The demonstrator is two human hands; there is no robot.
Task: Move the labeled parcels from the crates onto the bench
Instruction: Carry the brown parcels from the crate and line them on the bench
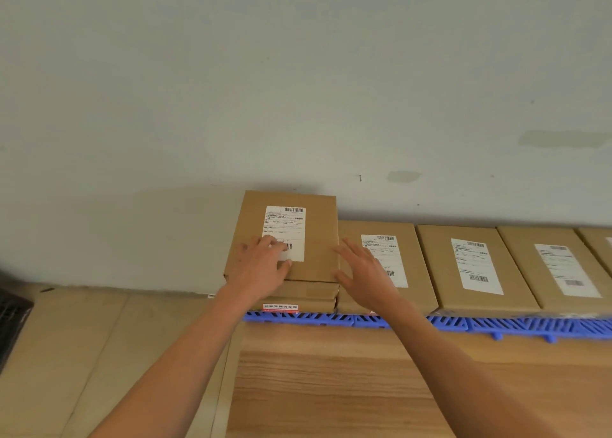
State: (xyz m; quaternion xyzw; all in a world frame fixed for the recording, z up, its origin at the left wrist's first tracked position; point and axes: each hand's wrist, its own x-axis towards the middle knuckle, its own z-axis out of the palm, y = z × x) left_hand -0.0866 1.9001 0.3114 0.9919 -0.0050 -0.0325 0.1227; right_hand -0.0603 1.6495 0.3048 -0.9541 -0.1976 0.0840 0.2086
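Risk: top parcel (287,235) sits skewed on its stack at the row's left end, on blue pallet (463,325) past wooden bench (331,381). Uneven push from L hand (261,265) could slide it off the left edge. L fingers flat, spread on the lid; R hand (361,272) open beside the box's R edge, contact unclear.

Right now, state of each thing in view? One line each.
Top parcel: label up, lying on the left stack, left hand on it.
Left stack: flat parcels piled on the blue pallet.
Row of parcels: single layer, labels up, side by side.
Blue pallet: under the parcels, front edge showing.
Left hand: flat on the top parcel.
Right hand: open, fingers spread, by the top parcel's right edge; contact unclear.
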